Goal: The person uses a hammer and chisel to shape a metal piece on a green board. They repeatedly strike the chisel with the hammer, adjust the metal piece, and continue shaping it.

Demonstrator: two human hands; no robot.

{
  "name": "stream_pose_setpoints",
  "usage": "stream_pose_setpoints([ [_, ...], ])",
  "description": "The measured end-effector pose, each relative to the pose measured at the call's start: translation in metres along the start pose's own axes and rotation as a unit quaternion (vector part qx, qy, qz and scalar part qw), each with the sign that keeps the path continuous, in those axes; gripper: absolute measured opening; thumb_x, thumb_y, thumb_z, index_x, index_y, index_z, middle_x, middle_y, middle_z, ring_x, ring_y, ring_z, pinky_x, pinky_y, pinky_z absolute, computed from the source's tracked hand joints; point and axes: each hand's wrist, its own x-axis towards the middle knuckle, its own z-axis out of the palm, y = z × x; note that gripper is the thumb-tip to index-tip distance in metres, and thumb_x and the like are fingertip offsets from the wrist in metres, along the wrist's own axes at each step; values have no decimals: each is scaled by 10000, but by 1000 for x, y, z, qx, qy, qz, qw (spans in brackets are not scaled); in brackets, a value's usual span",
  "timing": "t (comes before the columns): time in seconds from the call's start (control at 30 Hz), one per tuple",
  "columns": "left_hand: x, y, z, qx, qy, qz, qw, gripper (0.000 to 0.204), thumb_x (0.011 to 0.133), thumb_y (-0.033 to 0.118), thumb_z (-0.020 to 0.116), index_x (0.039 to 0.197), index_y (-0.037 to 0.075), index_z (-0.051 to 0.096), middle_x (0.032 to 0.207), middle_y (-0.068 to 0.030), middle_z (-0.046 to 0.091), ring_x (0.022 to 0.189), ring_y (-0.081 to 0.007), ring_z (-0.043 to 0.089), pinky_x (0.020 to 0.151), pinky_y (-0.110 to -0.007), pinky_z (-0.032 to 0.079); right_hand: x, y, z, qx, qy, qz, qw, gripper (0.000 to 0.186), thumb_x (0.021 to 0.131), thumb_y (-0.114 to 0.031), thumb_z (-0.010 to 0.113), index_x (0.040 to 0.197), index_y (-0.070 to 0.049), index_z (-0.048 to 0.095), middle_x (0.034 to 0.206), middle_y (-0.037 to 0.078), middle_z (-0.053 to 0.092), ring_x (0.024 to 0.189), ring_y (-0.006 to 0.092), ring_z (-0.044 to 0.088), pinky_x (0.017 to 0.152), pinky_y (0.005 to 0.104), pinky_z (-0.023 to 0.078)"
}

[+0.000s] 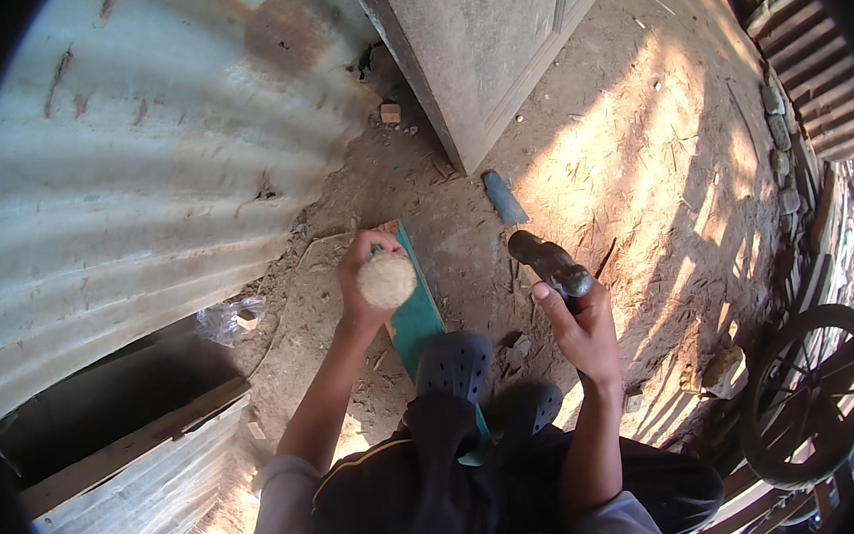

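Note:
My left hand [357, 293] grips an upright, pale round piece of wood [387, 280], seen end-on, over a long green board [415, 330]. My left dark clog [455, 370] rests on the board. My right hand [583, 340] is closed on a hammer, its dark metal head [552, 262] raised to the right of the board. A flat blue-grey piece [503, 197] lies on the ground beyond the hammer.
Corrugated metal [110, 192] runs along the left, above a dark opening edged with timber [140, 440]. A weathered door [479, 32] stands ahead on the dirt ground [639, 150]. A spoked wheel [762, 441] and stacked boards are at the right, beside stones [777, 129].

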Motion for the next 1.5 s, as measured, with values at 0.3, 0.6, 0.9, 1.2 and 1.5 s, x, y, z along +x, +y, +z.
stream_pose_setpoints([
  [0.3, 27, 13, -44, -61, 111, -89, 988, 149, 836, -35, 645, 830, 42, 517, 732, 10, 537, 618, -43, 476, 548, -211, 403, 24, -39, 19, 38, -49, -30, 998, 229, 894, -157, 647, 1018, 33, 620, 674, 29, 557, 627, 90, 496, 559, 268, 411],
  [0.6, 21, 4, -41, -75, 124, -42, 989, 105, 822, -19, 650, 845, 27, 558, 789, -17, 586, 684, -74, 549, 599, -243, 462, 38, -87, 38, 3, -125, -84, 989, 225, 892, -166, 663, 999, 28, 626, 674, 25, 560, 614, 63, 486, 554, 241, 405],
  [0.9, 18, 13, -40, -57, 101, -89, 989, 150, 826, -41, 619, 874, 46, 506, 828, -4, 538, 773, -73, 534, 672, -235, 446, 38, -89, 49, -37, -156, -127, 979, 243, 895, -165, 662, 1048, 20, 622, 580, -8, 503, 537, 60, 469, 497, 242, 372],
  [1.2, 24, 21, -37, -27, 80, -107, 991, 162, 824, -26, 633, 850, 56, 496, 812, 9, 546, 749, -65, 539, 654, -230, 445, 45, -130, 59, -9, -141, -202, 969, 234, 930, -174, 613, 1056, 24, 608, 622, -4, 507, 552, 56, 428, 506, 231, 344],
  [1.5, 23, -1, -48, -43, 84, -53, 994, 169, 823, -40, 632, 847, 56, 496, 777, 9, 542, 691, -51, 519, 585, -207, 421, 64, -211, 81, -6, -130, -374, 918, 250, 962, -212, 583, 991, 34, 614, 587, -58, 434, 522, 8, 347, 461, 189, 258],
])
